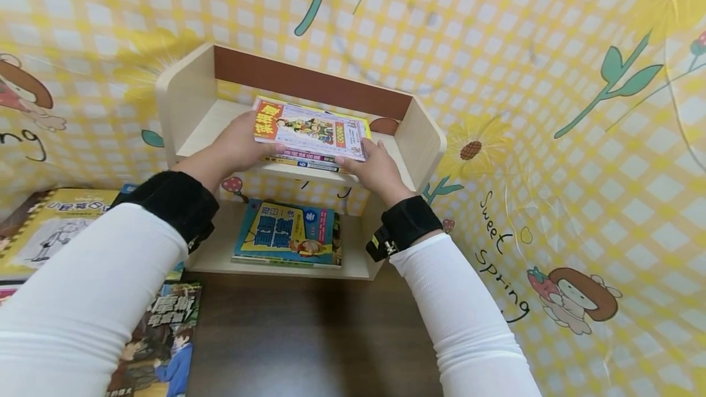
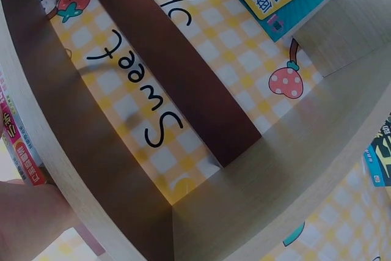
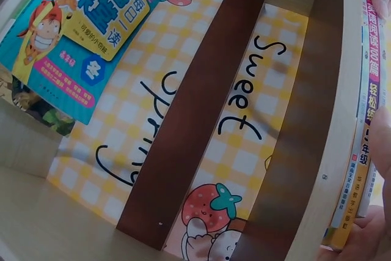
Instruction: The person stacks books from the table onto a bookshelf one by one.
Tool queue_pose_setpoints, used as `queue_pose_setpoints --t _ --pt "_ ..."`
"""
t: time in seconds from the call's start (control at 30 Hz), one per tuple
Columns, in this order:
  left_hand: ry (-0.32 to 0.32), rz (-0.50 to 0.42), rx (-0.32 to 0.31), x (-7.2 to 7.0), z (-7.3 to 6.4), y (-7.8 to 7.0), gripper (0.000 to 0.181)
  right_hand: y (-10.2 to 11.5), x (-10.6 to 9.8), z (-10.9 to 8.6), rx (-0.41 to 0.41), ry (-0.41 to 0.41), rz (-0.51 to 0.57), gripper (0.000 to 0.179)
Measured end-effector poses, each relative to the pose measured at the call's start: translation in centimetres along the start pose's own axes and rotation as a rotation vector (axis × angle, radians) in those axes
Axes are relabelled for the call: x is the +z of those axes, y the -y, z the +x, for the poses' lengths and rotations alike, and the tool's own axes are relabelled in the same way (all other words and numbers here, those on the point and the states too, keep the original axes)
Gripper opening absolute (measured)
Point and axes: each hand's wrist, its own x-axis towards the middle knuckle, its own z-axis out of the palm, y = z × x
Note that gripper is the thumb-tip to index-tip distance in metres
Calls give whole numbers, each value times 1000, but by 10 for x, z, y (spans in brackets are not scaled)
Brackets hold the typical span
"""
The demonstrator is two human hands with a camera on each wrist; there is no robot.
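Observation:
A small stack of books (image 1: 311, 124) lies flat on the upper board of a pale wooden shelf (image 1: 187, 103), its top cover white with a red title block. My left hand (image 1: 241, 143) grips the stack's left end, with the thumb along the front edge. At the right end my right hand (image 1: 380, 170) holds it, thumb against the spines. In the right wrist view, several spines (image 3: 360, 120) show beside the board's edge, with fingers (image 3: 360, 236) around their end. The left wrist view shows the left hand (image 2: 33, 215) by a red-and-white spine (image 2: 24, 154).
On the lower board lies another pile of books with a blue cover (image 1: 289, 231). More books, one a yellow spiral-bound book (image 1: 60, 225), lie left on the dark table (image 1: 309, 329). A brown back strip (image 1: 309, 81) runs across the shelf; yellow checked cloth (image 1: 551, 170) hangs behind.

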Motion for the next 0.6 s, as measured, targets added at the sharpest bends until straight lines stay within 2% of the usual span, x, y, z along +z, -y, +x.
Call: queue_pose_setpoints --t 0.13,0.23,0.33,0.47,0.6 --pt "-16 -23 -3 1 -2 2 75 -4 1 -3 -50 -27 34 72" --pt "-42 -53 23 2 -6 5 77 -9 2 -10 -85 -63 73 74" --pt "-72 -38 67 1 -14 8 82 -13 3 -23 -127 -109 108 79" --pt "-108 23 76 -3 -35 15 93 -19 9 -50 -172 -147 124 92" --pt "-161 56 77 -10 -69 27 97 -25 21 -83 -190 -127 148 98"
